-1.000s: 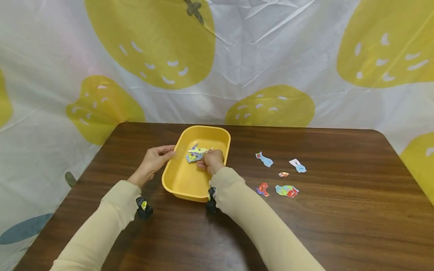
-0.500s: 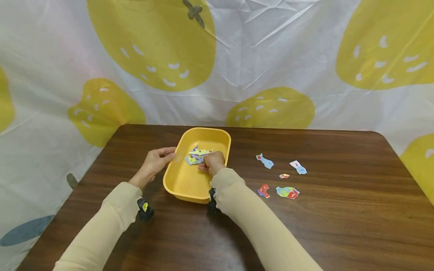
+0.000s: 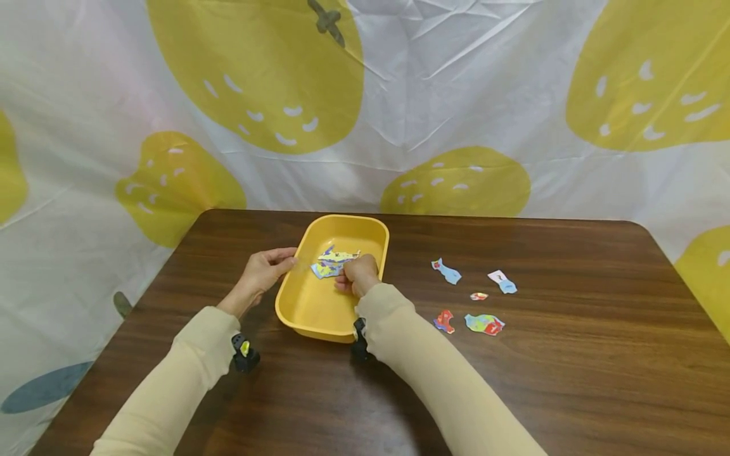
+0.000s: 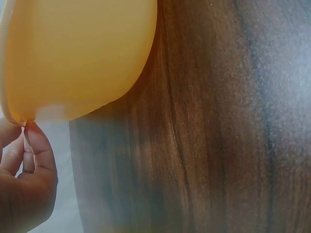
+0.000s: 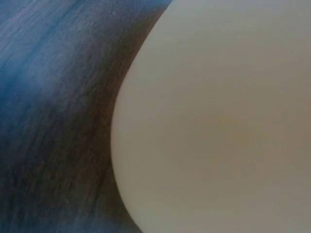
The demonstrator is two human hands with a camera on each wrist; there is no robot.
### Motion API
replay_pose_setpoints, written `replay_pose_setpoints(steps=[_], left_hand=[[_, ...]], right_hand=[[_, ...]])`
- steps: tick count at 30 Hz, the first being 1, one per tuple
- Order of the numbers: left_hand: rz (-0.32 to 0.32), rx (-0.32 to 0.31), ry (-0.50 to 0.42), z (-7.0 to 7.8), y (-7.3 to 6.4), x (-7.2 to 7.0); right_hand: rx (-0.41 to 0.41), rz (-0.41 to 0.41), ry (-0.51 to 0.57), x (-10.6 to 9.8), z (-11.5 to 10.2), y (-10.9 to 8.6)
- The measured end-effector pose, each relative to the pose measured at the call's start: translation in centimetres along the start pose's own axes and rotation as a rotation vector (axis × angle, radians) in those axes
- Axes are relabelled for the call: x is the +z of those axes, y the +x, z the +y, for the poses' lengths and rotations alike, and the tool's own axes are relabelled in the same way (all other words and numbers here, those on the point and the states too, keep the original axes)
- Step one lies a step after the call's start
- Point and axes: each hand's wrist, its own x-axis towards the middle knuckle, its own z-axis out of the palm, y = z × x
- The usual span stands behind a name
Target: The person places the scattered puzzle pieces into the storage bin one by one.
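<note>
A yellow plastic tub (image 3: 308, 304) stands on the brown table in the head view. My left hand (image 3: 259, 275) pinches its left rim between thumb and fingers; the left wrist view shows that hand (image 4: 29, 170) at the tub's edge (image 4: 87, 63). Inside the tub lie flat, irregular paper pieces, a pale yellow and purple one (image 3: 336, 256) above a light blue and yellow one (image 3: 324, 270). My right hand (image 3: 360, 272) reaches over the right rim, its curled fingers at the right end of these pieces, apparently pinching one; its fingertips are partly hidden. The right wrist view shows no hand.
Several similar pieces lie on the table (image 3: 570, 354) right of the tub: a light blue one (image 3: 447, 272), a white and blue one (image 3: 502, 282), a small red and yellow one (image 3: 479, 296), a red one (image 3: 444, 322) and a multicoloured one (image 3: 485, 324). A patterned cloth (image 3: 433, 95) hangs behind.
The light blue and yellow piece in the tub has shifted slightly left and down. Both hands stay in nearly the same places, and the pieces outside lie as before.
</note>
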Motion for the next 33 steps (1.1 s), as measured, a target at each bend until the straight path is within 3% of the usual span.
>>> replay_pose_setpoints(steps=[6, 24, 33], left_hand=[[0.001, -0.004, 0.006, 0.0, 0.1, 0.0], [0.005, 0.000, 0.002, 0.1, -0.1, 0.2], [0.006, 0.002, 0.005, 0.2, -0.2, 0.2]], right_hand=[[0.002, -0.052, 0.013, -0.4, -0.5, -0.8], [0.015, -0.050, 0.103, -0.4, -0.5, -1.4], [-0.118, -0.171, 0.119, -1.2, -1.2, -3.1]])
